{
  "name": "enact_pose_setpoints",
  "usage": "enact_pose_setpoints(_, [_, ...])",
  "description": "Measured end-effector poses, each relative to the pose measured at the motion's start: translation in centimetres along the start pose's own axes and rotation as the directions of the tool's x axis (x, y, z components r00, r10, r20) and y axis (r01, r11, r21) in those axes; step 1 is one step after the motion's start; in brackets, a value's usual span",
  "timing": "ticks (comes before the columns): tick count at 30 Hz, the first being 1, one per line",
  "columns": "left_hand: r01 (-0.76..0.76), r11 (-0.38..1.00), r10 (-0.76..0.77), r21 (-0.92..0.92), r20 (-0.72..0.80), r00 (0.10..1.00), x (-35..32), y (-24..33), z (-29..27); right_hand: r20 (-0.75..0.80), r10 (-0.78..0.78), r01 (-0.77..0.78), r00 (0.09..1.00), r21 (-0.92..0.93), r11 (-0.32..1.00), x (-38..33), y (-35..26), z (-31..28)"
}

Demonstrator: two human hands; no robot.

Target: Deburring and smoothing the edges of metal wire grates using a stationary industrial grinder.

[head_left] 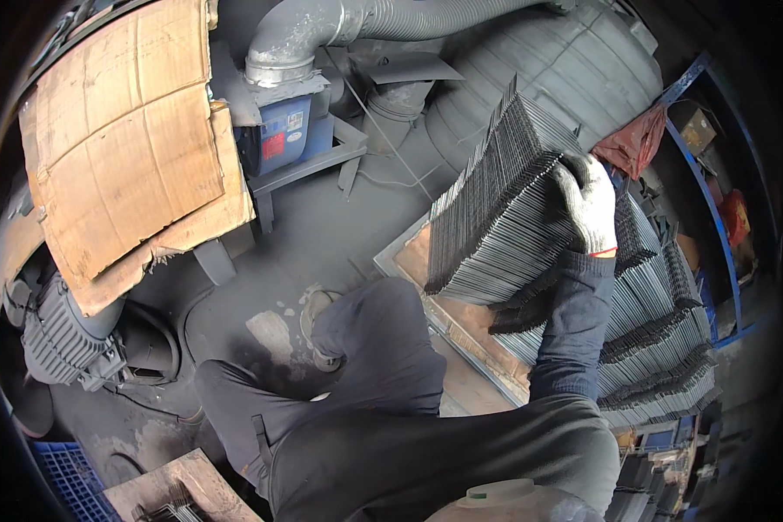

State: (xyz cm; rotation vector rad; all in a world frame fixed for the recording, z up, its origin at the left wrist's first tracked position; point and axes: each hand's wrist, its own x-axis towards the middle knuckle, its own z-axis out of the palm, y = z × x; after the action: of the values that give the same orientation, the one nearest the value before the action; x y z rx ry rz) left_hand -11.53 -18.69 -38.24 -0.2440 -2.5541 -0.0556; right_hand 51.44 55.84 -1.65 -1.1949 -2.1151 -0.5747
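My right hand (590,209), in a white knit glove, grips the upper right edge of a thick bundle of thin grey metal sheets (496,217). The bundle is held up on edge, tilted, above a flat board (461,317) on the floor. More bundles of the same sheets (661,339) lie stacked in rows just right of my dark sleeve. My left hand does not show; it may be behind the bundle. My bent leg and shoe (317,326) stand on the dusty floor left of the board.
A torn cardboard sheet (130,148) covers a machine at the upper left, with a grey motor (56,335) below it. A blue blower unit with a grey duct (291,104) and a large grey drum (539,61) stand behind. A blue crate (65,474) sits at the lower left.
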Motion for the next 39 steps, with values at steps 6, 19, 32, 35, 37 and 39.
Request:
enact_pose_setpoints(6, [-0.384, 0.829, 0.180, 0.406, 0.456, 0.872, 2.4, -12.7, 6.2, -0.153, 0.030, -0.056, 0.988, -0.165, 0.985, -3.7, 4.2, 0.3])
enact_pose_setpoints(19, [0.269, 0.935, -0.219, -0.231, 0.220, 0.951, 4.2, 8.0, -17.2, -0.360, 0.063, 0.238, 0.931, 0.730, 0.641, -13.3, -22.2, 10.9])
enact_pose_setpoints(32, [-0.437, 0.700, 0.392, -0.565, -0.209, 0.896, 4.3, 36.8, -17.4, 0.679, -0.571, -0.870, 0.462, 0.474, -0.140, -17.7, -44.2, 16.8])
enact_pose_setpoints(35, [0.404, 0.283, 0.289, -0.870, 0.479, 0.829, 1.6, 36.7, -8.8, 0.844, -0.377, -0.923, 0.382, 0.331, -0.195, -17.1, -40.8, 19.8])
enact_pose_setpoints(37, [0.867, -0.082, 0.621, -0.491, 0.656, 0.430, 0.6, 39.6, -6.3, 0.857, -0.310, -0.911, 0.412, 0.377, -0.169, -16.5, -37.7, 22.1])
enact_pose_setpoints(39, [0.930, -0.068, 0.658, -0.361, 0.684, 0.313, -0.2, 43.4, -5.4, 0.910, -0.187, -0.928, 0.371, 0.372, -0.032, -16.1, -34.7, 24.1])
